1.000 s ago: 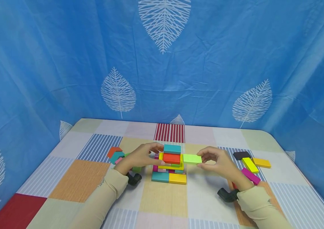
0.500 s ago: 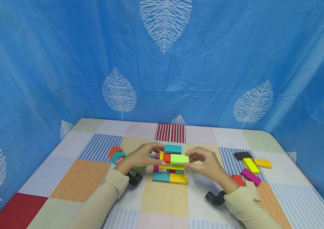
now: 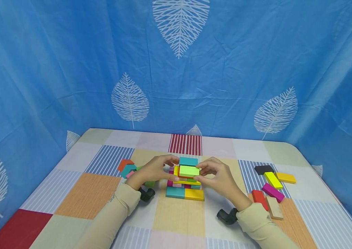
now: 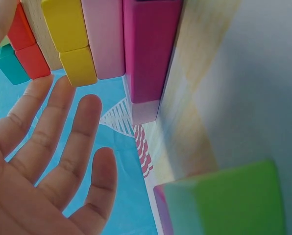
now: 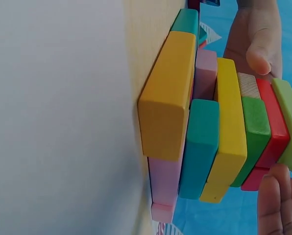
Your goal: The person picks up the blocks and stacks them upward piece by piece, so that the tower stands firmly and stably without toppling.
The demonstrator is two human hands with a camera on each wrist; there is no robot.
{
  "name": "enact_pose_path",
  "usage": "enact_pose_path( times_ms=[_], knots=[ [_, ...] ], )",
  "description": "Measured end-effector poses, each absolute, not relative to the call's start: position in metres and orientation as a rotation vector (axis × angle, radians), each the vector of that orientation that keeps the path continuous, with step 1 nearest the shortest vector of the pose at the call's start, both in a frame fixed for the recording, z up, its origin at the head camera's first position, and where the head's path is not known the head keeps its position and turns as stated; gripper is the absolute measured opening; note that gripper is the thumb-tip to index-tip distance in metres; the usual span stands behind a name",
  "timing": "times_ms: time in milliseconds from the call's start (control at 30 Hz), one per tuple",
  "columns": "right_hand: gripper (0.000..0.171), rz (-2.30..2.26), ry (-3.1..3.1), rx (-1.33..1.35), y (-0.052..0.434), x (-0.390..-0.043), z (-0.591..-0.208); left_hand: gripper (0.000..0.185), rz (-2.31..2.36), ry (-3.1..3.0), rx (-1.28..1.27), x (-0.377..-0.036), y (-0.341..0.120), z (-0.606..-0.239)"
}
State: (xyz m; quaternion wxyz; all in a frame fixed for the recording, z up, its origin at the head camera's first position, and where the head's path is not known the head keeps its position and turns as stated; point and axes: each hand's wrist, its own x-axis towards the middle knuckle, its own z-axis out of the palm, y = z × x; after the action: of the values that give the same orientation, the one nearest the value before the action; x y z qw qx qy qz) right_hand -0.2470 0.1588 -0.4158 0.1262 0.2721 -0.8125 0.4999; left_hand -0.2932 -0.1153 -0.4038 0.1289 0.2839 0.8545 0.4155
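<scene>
While the right hand [image 3: 218, 176] pinches the lime-green block [image 3: 189, 171] by its near end, thumb and fingers curled round it, the piece lies flat on the red block [image 5: 271, 132] at the top of the stack [image 3: 184, 183]. Doing this well calls, I judge, for squaring the lime edges with the layer beneath and easing the fingers off sideways without nudging anything. At nine o'clock of the stack, the left hand [image 3: 154, 170] steadies the upper layers, fingers relaxed and nearly straight against their side, gripping nothing. Loose blocks [image 3: 272, 186] lie on the table [image 3: 176, 221] at three o'clock, well apart, with a few more blocks [image 3: 126, 167] just beyond the left hand at nine o'clock.
</scene>
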Motion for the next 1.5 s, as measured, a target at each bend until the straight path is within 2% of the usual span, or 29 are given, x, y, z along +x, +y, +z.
enact_pose_path(
  times_ms=[233, 433, 533, 1000, 1167, 1367, 1500],
  knots=[
    [0.034, 1.425, -2.419, 0.785, 0.158, -0.247, -0.415, 0.073, 1.200, 2.473, 0.849, -0.293, -0.116, -0.405],
    [0.070, 1.552, -2.542, 0.767, 0.161, -0.255, -0.410, 0.083, 1.243, 2.489, 0.910, -0.295, -0.116, -0.406],
    [0.079, 1.593, -2.605, 0.748, 0.162, -0.259, -0.410, 0.081, 1.276, 2.482, 0.927, -0.294, -0.116, -0.406],
    [0.069, 1.589, -2.684, 0.706, 0.160, -0.266, -0.413, 0.075, 1.270, 2.498, 0.878, -0.293, -0.113, -0.402],
    [0.073, 1.589, -2.693, 0.724, 0.163, -0.266, -0.414, 0.075, 1.278, 2.492, 0.874, -0.294, -0.113, -0.402],
    [0.082, 1.627, -2.729, 0.731, 0.182, -0.260, -0.410, 0.076, 1.266, 2.494, 0.859, -0.293, -0.112, -0.402],
    [0.073, 1.615, -2.753, 0.737, 0.208, -0.254, -0.406, 0.076, 1.264, 2.495, 0.849, -0.292, -0.112, -0.401]
  ],
)
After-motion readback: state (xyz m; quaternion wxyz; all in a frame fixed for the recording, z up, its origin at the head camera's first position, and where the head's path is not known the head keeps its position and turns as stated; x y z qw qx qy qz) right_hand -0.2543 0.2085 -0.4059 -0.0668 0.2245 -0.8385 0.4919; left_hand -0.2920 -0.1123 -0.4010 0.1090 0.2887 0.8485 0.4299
